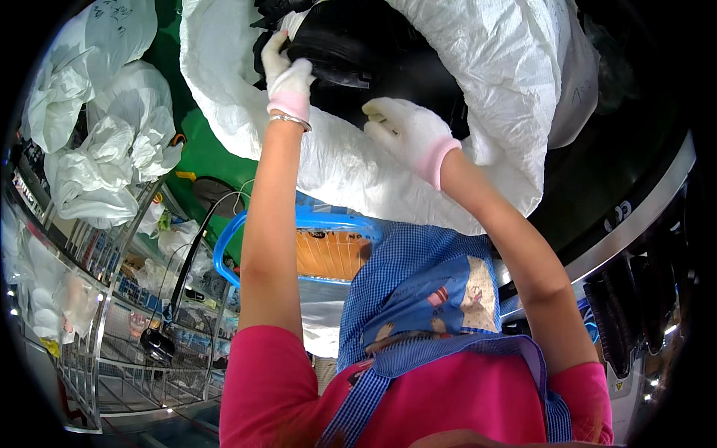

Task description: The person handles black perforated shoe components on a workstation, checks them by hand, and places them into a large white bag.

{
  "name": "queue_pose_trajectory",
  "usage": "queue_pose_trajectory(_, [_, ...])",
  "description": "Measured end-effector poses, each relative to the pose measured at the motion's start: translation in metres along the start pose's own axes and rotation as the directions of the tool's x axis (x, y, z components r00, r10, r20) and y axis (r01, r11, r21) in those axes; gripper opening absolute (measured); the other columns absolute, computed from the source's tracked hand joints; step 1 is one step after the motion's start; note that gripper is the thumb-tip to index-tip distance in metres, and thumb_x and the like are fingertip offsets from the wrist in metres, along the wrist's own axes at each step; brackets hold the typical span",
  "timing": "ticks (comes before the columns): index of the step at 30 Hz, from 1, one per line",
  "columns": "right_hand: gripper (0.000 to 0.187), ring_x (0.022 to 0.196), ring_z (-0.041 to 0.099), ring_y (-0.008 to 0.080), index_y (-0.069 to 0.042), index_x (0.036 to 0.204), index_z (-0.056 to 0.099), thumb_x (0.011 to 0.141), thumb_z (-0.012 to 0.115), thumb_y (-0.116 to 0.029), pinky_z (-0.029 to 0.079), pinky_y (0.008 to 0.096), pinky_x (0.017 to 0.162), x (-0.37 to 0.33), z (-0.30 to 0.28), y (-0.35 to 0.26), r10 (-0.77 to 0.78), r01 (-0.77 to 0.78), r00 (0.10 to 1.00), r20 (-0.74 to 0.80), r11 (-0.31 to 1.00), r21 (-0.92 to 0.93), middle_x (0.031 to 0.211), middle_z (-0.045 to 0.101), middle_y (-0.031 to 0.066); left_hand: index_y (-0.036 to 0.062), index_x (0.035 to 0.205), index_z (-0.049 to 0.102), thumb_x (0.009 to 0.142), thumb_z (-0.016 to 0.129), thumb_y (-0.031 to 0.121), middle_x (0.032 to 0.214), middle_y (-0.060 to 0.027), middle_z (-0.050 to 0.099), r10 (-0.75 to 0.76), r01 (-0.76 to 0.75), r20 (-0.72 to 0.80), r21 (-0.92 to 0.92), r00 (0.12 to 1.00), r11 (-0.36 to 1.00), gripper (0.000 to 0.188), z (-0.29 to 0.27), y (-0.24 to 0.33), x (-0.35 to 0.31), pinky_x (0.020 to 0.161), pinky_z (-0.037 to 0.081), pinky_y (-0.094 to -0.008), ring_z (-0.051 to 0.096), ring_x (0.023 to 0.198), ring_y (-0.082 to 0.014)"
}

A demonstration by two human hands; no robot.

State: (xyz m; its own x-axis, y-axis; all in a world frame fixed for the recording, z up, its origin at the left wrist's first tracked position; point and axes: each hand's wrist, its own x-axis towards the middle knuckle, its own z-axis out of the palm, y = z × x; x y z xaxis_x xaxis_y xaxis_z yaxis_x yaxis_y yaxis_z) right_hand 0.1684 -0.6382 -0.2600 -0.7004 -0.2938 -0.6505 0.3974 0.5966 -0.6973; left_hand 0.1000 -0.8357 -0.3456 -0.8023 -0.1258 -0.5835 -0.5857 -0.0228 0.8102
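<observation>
A large white woven sack (pixel 358 175) gapes in front of me, its rim rolled outward, with black items (pixel 418 71) bunched inside. My left hand (pixel 287 78), in a white knit glove with a pink cuff, is at the sack's left side. Its thumb and fingers close around the edge of a glossy black piece (pixel 332 56) whose exact kind I cannot make out. Beside those fingers is a white strip (pixel 297 22). My right hand (pixel 407 127), gloved alike, hovers by the near rim, fingers loosely curved and apart from the thumb. Nothing shows between them.
Tied white plastic bags (pixel 112 149) pile up at the left beside metal wire racks (pixel 112 328). A blue-rimmed basket (pixel 224 250) stands below the sack on the green floor (pixel 168 45). A curved metal edge (pixel 635 216) and dark hanging items (pixel 635 306) are at the right.
</observation>
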Motion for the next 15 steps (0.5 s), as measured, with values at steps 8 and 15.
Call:
queue_pose_trajectory(8, [0.036, 0.101, 0.064, 0.0276, 0.000, 0.118, 0.057, 0.089, 0.057, -0.022, 0.050, 0.0329, 0.088, 0.000, -0.013, -0.002, 0.046, -0.050, 0.998, 0.032, 0.990, 0.132, 0.114, 0.063, 0.0177, 0.0046, 0.129, 0.048, 0.080, 0.039, -0.012, 0.123, -0.0095, 0.051, 0.051, -0.049, -0.007, 0.212, 0.999, 0.976, 0.053, 0.001, 0.006, -0.030, 0.090, 0.048, -0.0291, 0.055, 0.108, -0.0181])
queue_pose_trajectory(15, [0.039, 0.093, 0.060, 0.0146, 0.001, 0.115, 0.055, 0.089, 0.060, -0.028, 0.048, 0.0282, 0.083, -0.006, -0.008, -0.005, 0.080, -0.195, 0.980, 0.181, 0.238, 0.952, 0.103, 0.062, 0.0068, -0.0010, 0.122, 0.051, 0.076, 0.052, -0.009, 0.124, -0.0147, 0.052, 0.443, -0.525, 0.281, 0.467, 0.851, 0.712, 0.047, 0.030, 0.019, -0.115, 0.100, 0.042, -0.0346, 0.054, 0.113, -0.0261])
